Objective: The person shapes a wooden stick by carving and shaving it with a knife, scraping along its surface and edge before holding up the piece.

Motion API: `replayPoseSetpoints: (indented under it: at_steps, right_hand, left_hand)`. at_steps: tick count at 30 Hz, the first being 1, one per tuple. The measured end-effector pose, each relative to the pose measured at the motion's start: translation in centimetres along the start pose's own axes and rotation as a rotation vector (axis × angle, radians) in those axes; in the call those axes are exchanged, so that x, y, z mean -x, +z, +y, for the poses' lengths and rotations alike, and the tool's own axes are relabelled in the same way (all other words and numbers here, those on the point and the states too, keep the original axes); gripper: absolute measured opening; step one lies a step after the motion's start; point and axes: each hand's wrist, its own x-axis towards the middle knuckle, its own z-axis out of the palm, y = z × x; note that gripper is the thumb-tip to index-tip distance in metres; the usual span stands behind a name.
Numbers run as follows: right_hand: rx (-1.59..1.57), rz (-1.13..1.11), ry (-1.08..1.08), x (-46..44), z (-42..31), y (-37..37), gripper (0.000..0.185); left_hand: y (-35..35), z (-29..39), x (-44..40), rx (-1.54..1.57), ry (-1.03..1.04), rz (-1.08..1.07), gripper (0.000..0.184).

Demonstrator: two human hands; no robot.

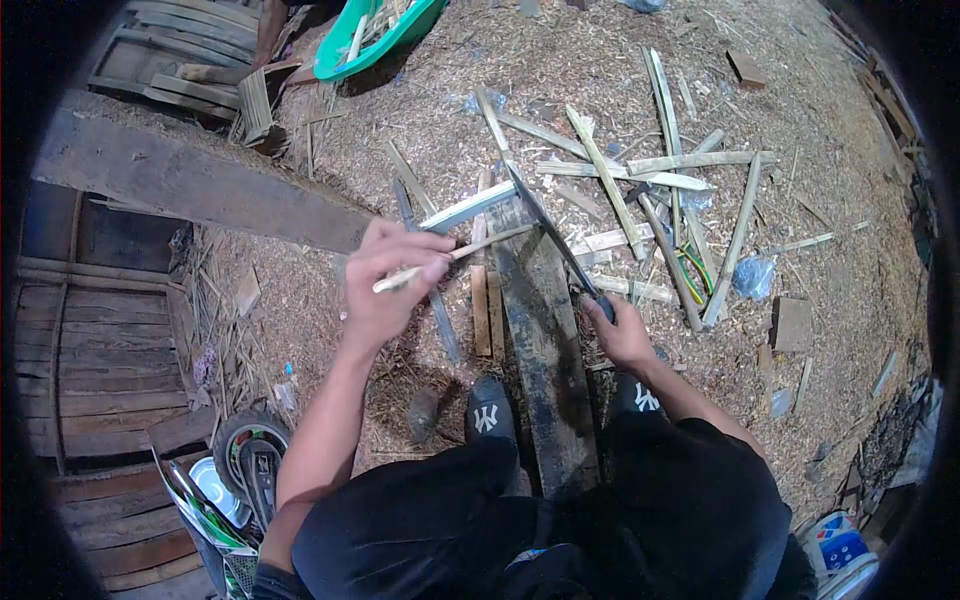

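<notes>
My left hand (385,275) pinches a thin pale wooden stick (490,241), whose far end lies by the top of a dark, worn plank (545,330) between my legs. My right hand (622,338) is wrapped round the handle of a long-bladed machete (552,232). Its blade slants up and left across the plank's far end, close to the stick's tip. I cannot tell whether blade and stick touch. Just beyond the stick, a wider split strip of pale wood (470,206) rests against the plank's end.
Several split wood strips (610,180) lie crossed on the chip-covered ground ahead. A green basin (385,45) with wood pieces stands at the far left. A heavy beam (200,180) runs in from the left. A wheel (250,455) sits lower left; my shoes (490,415) flank the plank.
</notes>
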Motion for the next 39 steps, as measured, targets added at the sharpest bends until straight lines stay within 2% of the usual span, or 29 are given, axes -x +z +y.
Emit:
replayPoseSetpoints:
  at_steps: [1, 2, 3, 5, 9, 11, 13, 21, 23, 33, 39]
  right_hand:
    - [0.0, 0.001, -0.001, 0.0, -0.3, 0.0, 0.048]
    - [0.018, 0.031, -0.041, 0.0, -0.6, 0.1, 0.048]
    - [0.037, 0.062, -0.082, -0.1, -0.9, 0.2, 0.048]
    - [0.047, 0.075, -0.078, -0.5, -1.0, 0.5, 0.048]
    - [0.021, 0.084, -0.101, -0.1, -1.9, 0.8, 0.049]
    - [0.025, 0.072, -0.116, -0.2, -2.0, 1.2, 0.048]
    - [0.087, 0.063, -0.234, -0.7, -1.2, 1.9, 0.047]
    - [0.081, 0.069, -0.184, -1.1, -1.3, 1.8, 0.047]
    - [0.085, 0.041, -0.155, -1.5, -0.5, 2.1, 0.047]
    - [0.117, 0.02, -0.154, -1.4, 0.0, 2.6, 0.047]
    - [0.139, 0.036, -0.18, -1.4, 0.0, 2.5, 0.044]
  left_hand:
    - [0.2, 0.4, -1.2, -0.09, 0.197, 0.046, 0.017]
    - [2.2, 1.3, -1.7, 0.212, -0.034, 0.2, 0.037]
    - [3.0, 1.4, -2.3, 0.213, -0.03, 0.202, 0.037]
    - [4.0, 1.3, -3.4, 0.904, -0.183, 0.351, 0.05]
    - [4.2, 0.9, -0.4, 1.103, -0.177, 0.364, 0.057]
    - [4.1, -0.1, 0.7, 1.084, -0.196, 0.4, 0.059]
    - [3.6, -0.8, 1.2, 1.102, -0.136, 0.386, 0.06]
    - [3.4, -1.1, 0.6, 1.12, 0.001, 0.195, 0.059]
    - [2.4, -1.1, -0.7, 0.95, 0.165, 0.133, 0.06]
    - [2.8, -0.5, 0.5, 0.887, 0.126, 0.122, 0.063]
    - [2.8, -0.9, 1.2, 0.979, 0.093, 0.18, 0.059]
